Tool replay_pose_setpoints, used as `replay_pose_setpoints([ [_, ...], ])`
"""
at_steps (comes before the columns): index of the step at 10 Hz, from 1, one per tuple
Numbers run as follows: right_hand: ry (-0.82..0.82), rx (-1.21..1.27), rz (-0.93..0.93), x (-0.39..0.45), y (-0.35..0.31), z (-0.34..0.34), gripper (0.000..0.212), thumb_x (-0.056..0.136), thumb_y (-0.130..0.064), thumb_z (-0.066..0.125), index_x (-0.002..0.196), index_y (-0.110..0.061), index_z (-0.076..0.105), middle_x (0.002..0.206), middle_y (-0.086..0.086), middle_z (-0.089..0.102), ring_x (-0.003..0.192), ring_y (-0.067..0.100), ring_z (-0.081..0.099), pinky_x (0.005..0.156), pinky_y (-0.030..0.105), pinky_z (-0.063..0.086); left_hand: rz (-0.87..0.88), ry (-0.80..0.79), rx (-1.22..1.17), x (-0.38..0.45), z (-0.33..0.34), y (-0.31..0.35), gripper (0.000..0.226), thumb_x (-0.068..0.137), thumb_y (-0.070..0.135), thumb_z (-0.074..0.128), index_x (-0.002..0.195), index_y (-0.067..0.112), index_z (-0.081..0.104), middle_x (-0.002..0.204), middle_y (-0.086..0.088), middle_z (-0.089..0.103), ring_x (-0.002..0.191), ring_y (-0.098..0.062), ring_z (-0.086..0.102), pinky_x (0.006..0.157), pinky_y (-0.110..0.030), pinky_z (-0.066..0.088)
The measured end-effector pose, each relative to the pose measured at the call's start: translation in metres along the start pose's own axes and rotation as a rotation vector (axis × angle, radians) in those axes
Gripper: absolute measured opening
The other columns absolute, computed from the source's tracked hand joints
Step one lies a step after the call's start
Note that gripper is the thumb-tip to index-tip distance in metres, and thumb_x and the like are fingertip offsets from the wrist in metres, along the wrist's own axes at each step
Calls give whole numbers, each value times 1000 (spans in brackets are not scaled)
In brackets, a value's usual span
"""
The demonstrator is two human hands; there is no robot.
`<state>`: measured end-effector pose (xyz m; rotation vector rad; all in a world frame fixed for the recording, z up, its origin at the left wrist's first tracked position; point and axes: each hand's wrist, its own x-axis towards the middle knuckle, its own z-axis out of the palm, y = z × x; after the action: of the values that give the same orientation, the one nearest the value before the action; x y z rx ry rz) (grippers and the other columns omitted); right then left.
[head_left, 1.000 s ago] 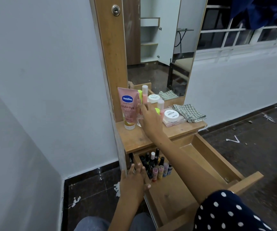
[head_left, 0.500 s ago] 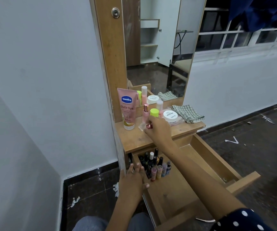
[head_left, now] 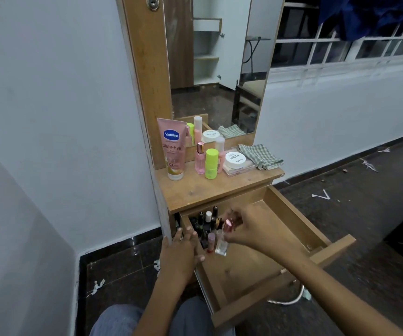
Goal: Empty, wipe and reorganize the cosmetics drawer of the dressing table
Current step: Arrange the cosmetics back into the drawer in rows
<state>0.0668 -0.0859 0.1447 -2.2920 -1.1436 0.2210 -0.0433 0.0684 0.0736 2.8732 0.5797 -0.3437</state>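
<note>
So the drawer of the dressing table is pulled all the way out. The right hand is over the drawer's back-left corner, fingers curled and pinching a small clear bottle with a pink metallic cap near its top. The bottle hangs tilted, its base low over the drawer floor; can't tell if it's touching the wood yet. Right behind it, packed into that same back-left corner, is a cluster of nail polish bottles, mostly dark caps with 1 white cap sticking up.

The left hand rests on the drawer's left side wall, fingers straight and close together, tips pointing toward the back, thumb hooked just inside the rim. It's not gripping anything.

Up on the tabletop: a pink Vaseline tube stands cap-down at the back-left, then a pink spray bottle and a neon-green capped bottle side by side near the middle, with a pale pink bottle just behind them. A white round jar sits on a flat pink compact, and a folded checked cloth lies at the back-right corner, touching the mirror frame.
</note>
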Motion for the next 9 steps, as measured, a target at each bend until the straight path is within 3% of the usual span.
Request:
replay_pose_setpoints([
  [2,-77,20,-27,-10,8,47,24,76,-14,72,95,-15,58,91,0,66,83,10,62,74,23,51,-1,55,-30,-1,3,0,68,97,42,46,152,21,14,161,2,8,148,-19,2,117,-48,5],
  [4,-127,-18,-48,-9,8,59,24,85,-12,64,107,-8,56,109,7,59,103,16,57,95,33,47,6,76,-29,-2,4,0,66,97,41,46,152,21,15,161,2,9,148,-19,3,117,-48,7],
  [7,-121,24,-118,-9,19,61,25,84,-4,65,109,-5,59,111,7,63,105,18,61,85,34,52,4,65,-21,-1,4,-1,67,98,42,45,153,21,13,161,3,7,148,-19,3,117,-48,6],
  [9,-166,11,-107,-6,23,53,39,82,-5,69,118,-10,58,115,2,63,106,11,60,84,25,53,5,65,-23,-2,4,-1,67,97,42,45,152,21,14,161,2,7,148,-19,3,117,-48,7],
])
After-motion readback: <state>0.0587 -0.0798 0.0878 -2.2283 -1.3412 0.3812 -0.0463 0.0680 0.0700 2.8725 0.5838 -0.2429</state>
